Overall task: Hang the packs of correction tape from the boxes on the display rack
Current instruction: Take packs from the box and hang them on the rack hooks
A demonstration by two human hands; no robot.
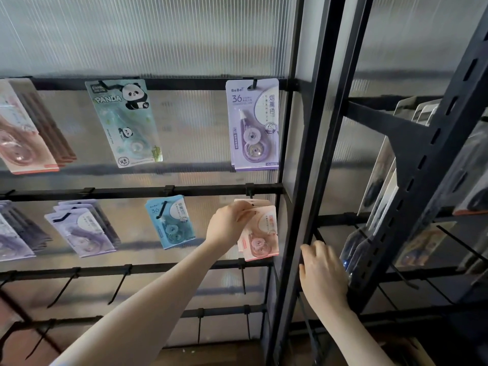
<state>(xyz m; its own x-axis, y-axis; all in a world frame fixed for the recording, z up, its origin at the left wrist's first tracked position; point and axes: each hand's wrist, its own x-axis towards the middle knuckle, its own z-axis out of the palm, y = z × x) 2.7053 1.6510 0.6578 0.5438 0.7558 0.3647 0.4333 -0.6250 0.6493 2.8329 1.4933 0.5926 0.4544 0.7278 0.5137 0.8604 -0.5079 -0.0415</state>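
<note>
The pink card-backed packs of correction tape point(260, 231) hang in a small stack on a black peg at the right end of the 2nd rail of the black metal display rack point(148, 192). At least 3 pink packs show, fanned slightly; exact count can't be told. Long axis runs top to bottom, hang-hole end up at the peg, round tape wheel low, printed face toward the camera, stack tilted a bit w/ lower end swung left.

Left hand point(229, 224) reaches up from the lower left and pinches the top left corner of the front pink pack, fingers curled over the card just beside the peg. Right hand point(323, 273) sits to the right, fingers bent around the black upright post point(314, 180) that splits the rack from the next bay; it holds no pack.

Same rail, going left: 1 stack of blue packs point(170, 223), then 1 fanned stack of lilac packs point(79, 231), then more lilac at the left edge. Top rail: 1 purple pack stack point(253, 125) above the pink ones, 1 teal panda-print pack point(126, 122) hung crooked, lower end swung right, and a pink-and-brown stack at far left. Lower rails carry bare black pegs point(118, 286); 5 or so visible. Right bay holds dim packs, blurred.
</note>
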